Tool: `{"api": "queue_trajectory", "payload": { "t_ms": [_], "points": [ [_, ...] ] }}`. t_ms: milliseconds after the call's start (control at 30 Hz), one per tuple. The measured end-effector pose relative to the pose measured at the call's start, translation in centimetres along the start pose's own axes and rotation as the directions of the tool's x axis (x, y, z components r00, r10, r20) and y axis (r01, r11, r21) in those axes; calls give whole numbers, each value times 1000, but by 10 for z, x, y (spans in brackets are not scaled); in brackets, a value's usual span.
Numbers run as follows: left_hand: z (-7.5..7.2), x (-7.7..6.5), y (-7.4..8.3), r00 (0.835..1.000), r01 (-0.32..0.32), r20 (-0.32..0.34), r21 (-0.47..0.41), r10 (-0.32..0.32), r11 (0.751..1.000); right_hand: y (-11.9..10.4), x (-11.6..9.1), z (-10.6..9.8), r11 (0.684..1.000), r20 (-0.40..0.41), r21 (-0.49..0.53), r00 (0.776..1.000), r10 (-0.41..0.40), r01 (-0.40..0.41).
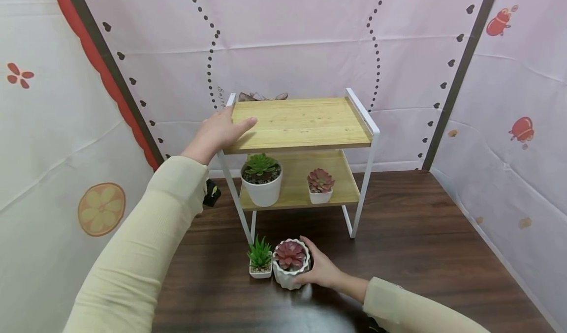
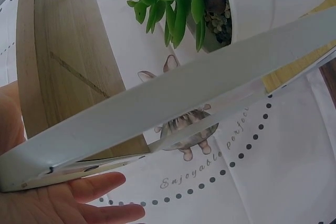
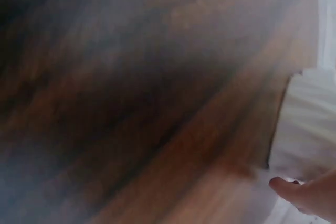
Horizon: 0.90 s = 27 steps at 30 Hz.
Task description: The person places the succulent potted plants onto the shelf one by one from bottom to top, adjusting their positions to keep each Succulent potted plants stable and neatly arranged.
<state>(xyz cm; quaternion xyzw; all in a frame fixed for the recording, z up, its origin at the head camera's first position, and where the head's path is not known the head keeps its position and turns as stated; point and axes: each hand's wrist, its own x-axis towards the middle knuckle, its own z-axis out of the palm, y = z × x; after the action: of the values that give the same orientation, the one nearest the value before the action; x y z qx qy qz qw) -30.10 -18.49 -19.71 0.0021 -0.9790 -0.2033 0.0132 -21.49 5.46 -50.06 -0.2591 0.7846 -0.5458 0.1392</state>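
My right hand (image 1: 322, 269) grips a white ribbed pot (image 1: 287, 277) with a dark red succulent (image 1: 290, 255), thumb in front and fingers around its far right side. In the right wrist view part of the white pot (image 3: 304, 124) shows beside a fingertip (image 3: 286, 186); the picture is blurred. Immediately left of that pot, a small square pot (image 1: 260, 269) holds a spiky green succulent. My left hand (image 1: 221, 129) rests over the top left corner of a two-tier shelf (image 1: 301, 121), thumb on the board; its fingers (image 2: 100, 187) extend straight outside the white side rail (image 2: 157, 98).
A round white pot (image 1: 263, 188) with a green succulent and a small white pot (image 1: 321, 196) with a pinkish succulent stand on the lower board (image 1: 294, 175). The shelf's white metal legs stand on the dark wooden table (image 1: 412, 234). Printed cloth (image 1: 292, 18) hangs behind and at both sides.
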Motion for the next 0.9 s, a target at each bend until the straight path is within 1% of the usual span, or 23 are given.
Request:
{"api": "queue_trajectory", "payload": {
  "t_ms": [233,333,433,733,900],
  "points": [
    [0,1,2,1000,-3,-10,0,3,1000,10,4,15,997,-122,76,992,-20,30],
    [1,1,1,1000,-2,-4,2,2,1000,13,4,20,992,-151,120,988,-29,48],
    [1,1,0,1000,-2,-3,1,2,1000,15,5,23,990,-170,126,984,-42,64],
    [1,0,0,1000,-6,-6,7,6,1000,18,8,21,991,-139,98,987,-76,90],
    [1,0,1,1000,-3,-6,7,3,1000,24,11,19,981,-109,141,987,-117,132]
  ]
}}
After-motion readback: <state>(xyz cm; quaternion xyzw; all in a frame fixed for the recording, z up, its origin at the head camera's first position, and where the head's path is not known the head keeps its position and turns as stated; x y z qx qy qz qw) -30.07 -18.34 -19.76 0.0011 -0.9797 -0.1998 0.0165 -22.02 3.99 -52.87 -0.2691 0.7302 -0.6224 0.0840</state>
